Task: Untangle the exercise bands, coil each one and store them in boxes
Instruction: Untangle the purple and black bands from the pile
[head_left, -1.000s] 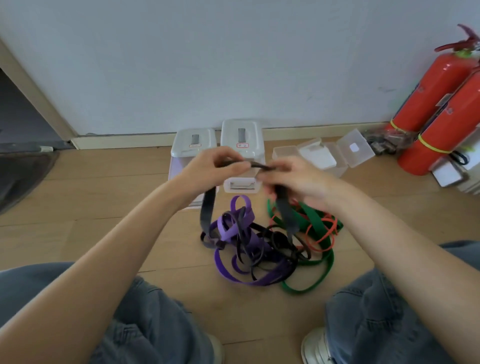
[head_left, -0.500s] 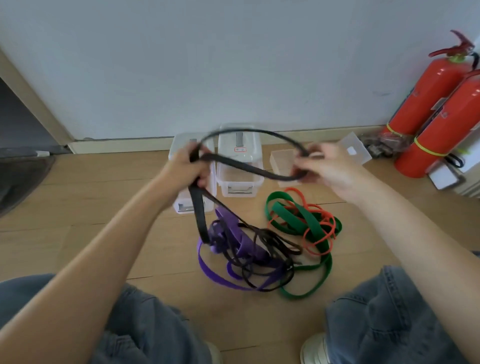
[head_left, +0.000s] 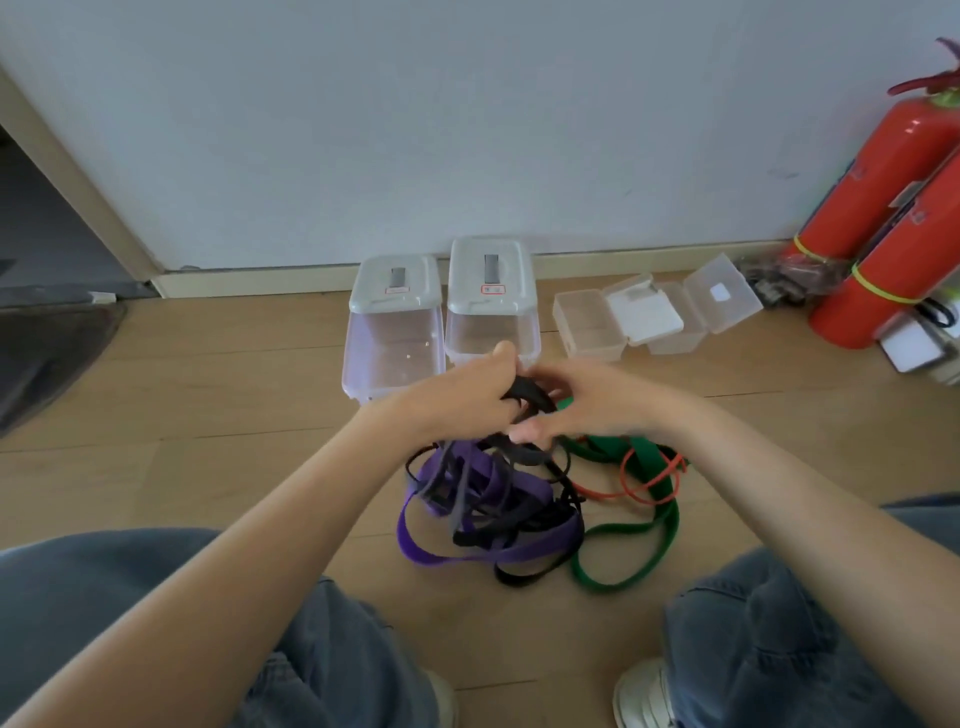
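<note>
Head view, nearest first: denim knees frame the floor, and between them the tangle is spread — a purple band (head_left: 467, 556), a green band (head_left: 649, 525) and a thin red band (head_left: 631, 486), looped through one another. Above the heap, a black band (head_left: 527, 392) is gripped by the left hand (head_left: 457, 397) and pinched by the right hand (head_left: 587, 400), fingers curled round it, hands almost touching. Its held part is bunched into a short arc running left to right; the rest trails down into the pile. If it is pulled upward, the purple band is likely to be dragged along and knots tightened. Farther off, two lidded boxes (head_left: 397, 338) and open small boxes (head_left: 592, 325) are set by the wall.
</note>
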